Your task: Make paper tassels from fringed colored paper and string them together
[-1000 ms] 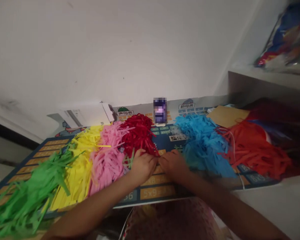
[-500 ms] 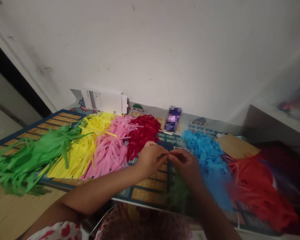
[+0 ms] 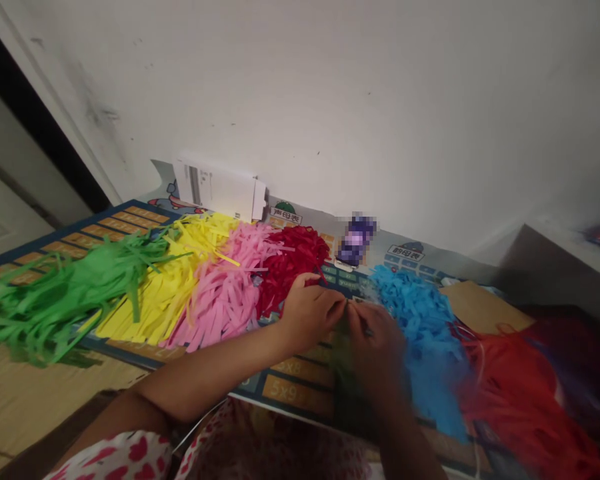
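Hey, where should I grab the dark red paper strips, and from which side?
Probably from above, gathering the dark red strips around their middle: the pink strips crowd their left side, the left hand overlaps their lower right in view, and the loose, tangled pile favours a whole-bunch hold.

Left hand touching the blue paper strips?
Apart. The head view shows a gap: the right hand and a bit of printed mat lie between the left hand and the blue paper strips.

Head-height view, forward and down
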Tool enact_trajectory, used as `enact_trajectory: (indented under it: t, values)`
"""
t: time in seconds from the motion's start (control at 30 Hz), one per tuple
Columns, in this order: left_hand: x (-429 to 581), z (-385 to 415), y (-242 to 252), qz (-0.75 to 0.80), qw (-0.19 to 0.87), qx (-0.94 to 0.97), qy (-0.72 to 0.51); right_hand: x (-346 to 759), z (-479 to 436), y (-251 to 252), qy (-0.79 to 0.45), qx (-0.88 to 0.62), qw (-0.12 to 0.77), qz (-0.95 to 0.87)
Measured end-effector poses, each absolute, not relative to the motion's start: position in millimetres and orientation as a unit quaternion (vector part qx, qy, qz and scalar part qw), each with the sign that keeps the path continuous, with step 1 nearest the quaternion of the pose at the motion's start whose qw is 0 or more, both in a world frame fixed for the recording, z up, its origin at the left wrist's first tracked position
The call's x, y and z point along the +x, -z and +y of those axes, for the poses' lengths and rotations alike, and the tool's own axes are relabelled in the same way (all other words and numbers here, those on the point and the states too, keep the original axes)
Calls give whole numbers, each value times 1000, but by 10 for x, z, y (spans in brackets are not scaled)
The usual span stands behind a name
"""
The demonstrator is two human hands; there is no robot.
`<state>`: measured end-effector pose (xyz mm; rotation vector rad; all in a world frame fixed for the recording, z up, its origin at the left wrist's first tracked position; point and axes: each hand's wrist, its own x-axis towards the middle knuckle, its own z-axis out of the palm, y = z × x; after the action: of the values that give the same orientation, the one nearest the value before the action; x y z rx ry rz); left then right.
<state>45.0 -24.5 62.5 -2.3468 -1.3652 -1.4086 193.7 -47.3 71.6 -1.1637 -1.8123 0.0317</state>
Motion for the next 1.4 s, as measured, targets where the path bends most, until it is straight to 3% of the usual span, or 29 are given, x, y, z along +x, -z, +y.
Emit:
enact_trajectory:
  t: [0.2, 0.3, 0.53, 0.7, 0.87, 0.97, 1.1, 1.23, 1.4]
  values:
    - [429, -229, -672, -421, -151, -741, 500, 2006, -398, -730, -315, -493, 524, -619]
    - [418, -224, -685, -386, -270, -721, 509, 2063, -370, -737, -392, -468, 531, -588]
    - [402, -231, -664, -339, -404, -687, 500, 2157, -381, -743, -294, -460, 525, -653]
    - [347, -268, -621, -344, -370, -713, 486, 2153, -395, -757, -213, -463, 486, -710]
    - [302, -227, -611, -333, -370, -731, 468, 2132, -364, -777, -269, -416, 471, -730]
    - [294, -210, -573, -362, -441, -695, 438, 2313, -144, -788, -297, -423, 485, -706]
    - [300, -199, -419, -381, -667, -477, 427, 2805, 325, -627, -161, -582, 569, -559]
    - [321, -189, -291, -377, -789, -281, 395, 3123, 595, -298, -71, -671, 359, -646]
    - [332, -217, -293, -440, -773, -295, 349, 3088, 606, -91, -58, -702, 149, -694]
